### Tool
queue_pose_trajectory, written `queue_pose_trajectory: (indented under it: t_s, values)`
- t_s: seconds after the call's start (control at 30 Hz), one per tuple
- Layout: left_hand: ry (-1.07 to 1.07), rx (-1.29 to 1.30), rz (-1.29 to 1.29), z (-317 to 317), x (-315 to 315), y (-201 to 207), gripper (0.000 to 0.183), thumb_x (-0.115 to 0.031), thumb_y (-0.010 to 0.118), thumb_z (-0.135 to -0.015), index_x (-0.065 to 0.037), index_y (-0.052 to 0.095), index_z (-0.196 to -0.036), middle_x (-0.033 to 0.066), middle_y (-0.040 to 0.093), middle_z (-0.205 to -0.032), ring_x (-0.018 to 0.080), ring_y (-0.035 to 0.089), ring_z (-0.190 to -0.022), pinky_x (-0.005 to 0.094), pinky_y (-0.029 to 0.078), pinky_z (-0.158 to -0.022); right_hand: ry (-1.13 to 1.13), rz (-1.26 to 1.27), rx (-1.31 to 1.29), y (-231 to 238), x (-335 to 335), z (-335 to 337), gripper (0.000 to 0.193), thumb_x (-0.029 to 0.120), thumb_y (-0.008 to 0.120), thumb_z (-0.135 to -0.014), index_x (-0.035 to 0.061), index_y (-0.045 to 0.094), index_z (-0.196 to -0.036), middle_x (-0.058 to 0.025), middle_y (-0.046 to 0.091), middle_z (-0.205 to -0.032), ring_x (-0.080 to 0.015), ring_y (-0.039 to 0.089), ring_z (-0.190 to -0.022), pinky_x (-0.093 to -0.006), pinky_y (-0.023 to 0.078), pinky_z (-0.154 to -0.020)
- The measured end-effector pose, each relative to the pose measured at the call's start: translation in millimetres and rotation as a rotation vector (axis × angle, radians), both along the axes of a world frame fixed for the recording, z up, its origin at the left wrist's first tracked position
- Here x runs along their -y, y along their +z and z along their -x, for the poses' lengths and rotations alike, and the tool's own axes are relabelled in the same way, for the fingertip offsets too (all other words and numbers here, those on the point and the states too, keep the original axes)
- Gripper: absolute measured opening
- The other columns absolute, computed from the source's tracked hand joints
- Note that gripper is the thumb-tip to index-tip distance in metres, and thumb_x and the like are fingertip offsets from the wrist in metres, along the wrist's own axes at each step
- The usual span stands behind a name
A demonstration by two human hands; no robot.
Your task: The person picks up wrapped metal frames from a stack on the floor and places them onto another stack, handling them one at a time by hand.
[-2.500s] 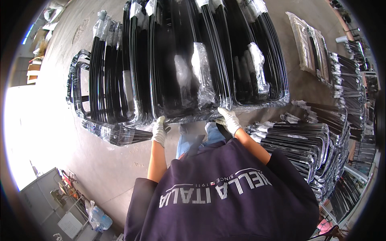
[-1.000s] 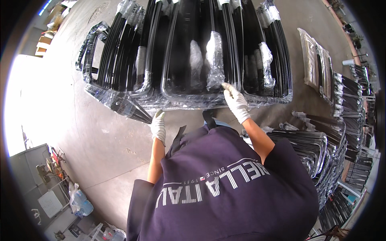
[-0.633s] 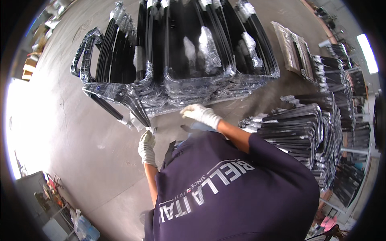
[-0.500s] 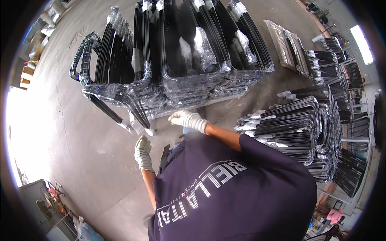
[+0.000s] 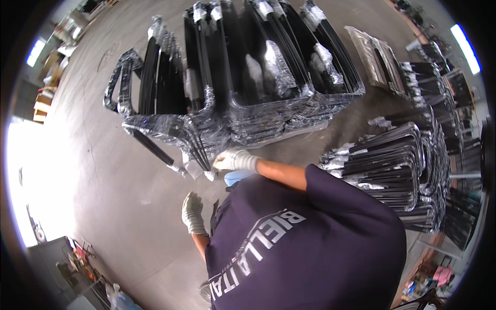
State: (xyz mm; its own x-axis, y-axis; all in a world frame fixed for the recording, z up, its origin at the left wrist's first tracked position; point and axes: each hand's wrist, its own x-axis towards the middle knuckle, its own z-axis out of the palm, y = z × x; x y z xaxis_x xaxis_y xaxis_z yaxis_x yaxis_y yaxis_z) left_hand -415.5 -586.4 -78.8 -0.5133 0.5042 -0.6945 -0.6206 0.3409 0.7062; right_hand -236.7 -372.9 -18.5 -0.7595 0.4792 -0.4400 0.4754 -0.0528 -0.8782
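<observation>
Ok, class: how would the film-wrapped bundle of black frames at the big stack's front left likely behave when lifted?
The bundle would probably stay stiff: its bars jut out straight without visible sagging. It may feel heavy, since several are packed together. The shiny film could make it slippery to grip.

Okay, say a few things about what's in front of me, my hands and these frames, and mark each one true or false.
1. The left hand and right hand both wear light gloves. True.
2. The left hand is gripping a frame. False: it is over the floor, with nothing visible in it.
3. The big stack of black frames has clear plastic on it. True.
4. There are no frames on the person's right. False: a smaller stack is there.
5. The right hand is closer to the big stack than the left hand is. True.
</observation>
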Motion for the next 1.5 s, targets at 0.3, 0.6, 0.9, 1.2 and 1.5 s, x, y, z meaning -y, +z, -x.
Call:
queue_pose_trajectory:
  t_s: [0.3,0.6,0.9,1.2,1.5]
  values:
    - [-0.062,0.000,0.046,68.9,-37.8,12.3,0.042,-0.033,0.051,-0.086,-0.007,0.053,-0.119,0.0095,0.055,-0.119,0.0248,0.055,-0.105,0.0370,0.042,-0.087,-0.414,-0.103,-0.148,-34.6,-45.8,40.7,0.013,0.018,0.058,-0.079,0.0080,0.064,-0.083,-0.0073,0.062,-0.067,-0.0176,0.058,-0.062,-0.0320,0.047,-0.060]
    - [-0.148,0.051,-0.027,107.8,-91.6,8.8,0.034,-0.027,0.052,-0.086,-0.009,0.056,-0.115,0.0082,0.059,-0.115,0.0247,0.057,-0.101,0.0367,0.042,-0.084,-0.288,-0.466,0.788,-54.3,-176.7,4.5,0.061,0.055,0.062,-0.064,0.0052,0.061,-0.099,-0.0176,0.063,-0.098,-0.0295,0.060,-0.093,-0.0366,0.046,-0.080]
    - [-0.652,0.036,-0.189,94.7,-189.6,65.4,0.035,-0.027,0.054,-0.086,-0.002,0.057,-0.110,0.0093,0.062,-0.101,0.0177,0.060,-0.085,0.0304,0.048,-0.076,-0.990,0.608,-0.054,-141.7,-228.1,-14.9,0.054,0.043,0.060,-0.077,-0.0017,0.059,-0.108,-0.0161,0.056,-0.116,-0.0202,0.046,-0.110,-0.0320,0.032,-0.097]
    - [-0.868,0.081,0.006,-52.0,-350.9,28.0,0.085,-0.044,0.060,-0.079,-0.001,0.019,-0.140,0.0157,0.027,-0.143,0.0227,0.022,-0.133,0.0287,0.020,-0.106,-1.101,0.671,-0.014,-136.5,-233.2,-21.7,0.084,0.069,0.052,-0.073,0.0025,0.050,-0.123,-0.0135,0.048,-0.128,-0.0196,0.044,-0.116,-0.0308,0.035,-0.097]
    - [-0.136,0.411,-0.109,-108.5,-377.3,-64.4,0.056,-0.011,0.068,-0.073,-0.008,0.039,-0.121,0.0088,0.056,-0.102,0.0194,0.055,-0.089,0.0316,0.047,-0.079,-1.168,0.849,-0.086,-201.1,-240.9,-22.6,0.082,0.070,0.050,-0.073,0.0056,0.050,-0.124,-0.0130,0.052,-0.123,-0.0222,0.047,-0.109,-0.0310,0.037,-0.094]
